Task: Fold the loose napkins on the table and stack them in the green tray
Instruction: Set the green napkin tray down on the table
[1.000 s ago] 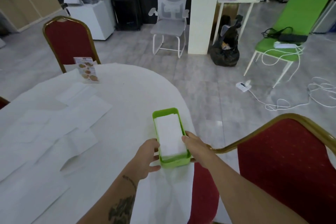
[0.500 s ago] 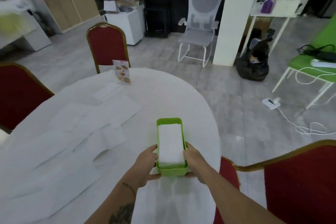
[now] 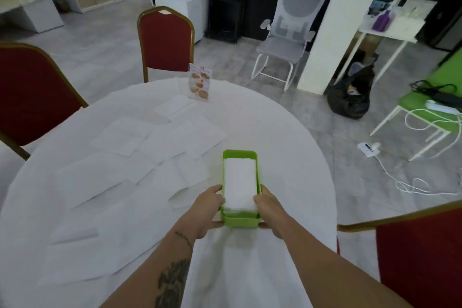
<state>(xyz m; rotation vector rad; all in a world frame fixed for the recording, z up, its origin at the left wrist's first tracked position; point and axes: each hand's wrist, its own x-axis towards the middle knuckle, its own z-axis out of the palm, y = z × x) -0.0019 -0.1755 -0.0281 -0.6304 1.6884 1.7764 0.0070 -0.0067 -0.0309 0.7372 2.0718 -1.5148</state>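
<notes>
Green tray (image 3: 240,222); white folded napkins (image 3: 240,186) inside. Loose napkins (image 3: 120,136) white on white counter (image 3: 270,132). Chairs (image 3: 166,40) red, gold-framed. Floor (image 3: 312,117) grey tile. Menu card (image 3: 200,82) with orange food pictures.

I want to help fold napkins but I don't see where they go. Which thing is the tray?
Find the big round white table. Near its edge closest to the person, two hands, left hand and right hand, hold a small box between them. That is the tray: it is the only bright green thing on the table, with a neat pile of folded napkins inside, while the loose napkins lie flat to its left.
</notes>
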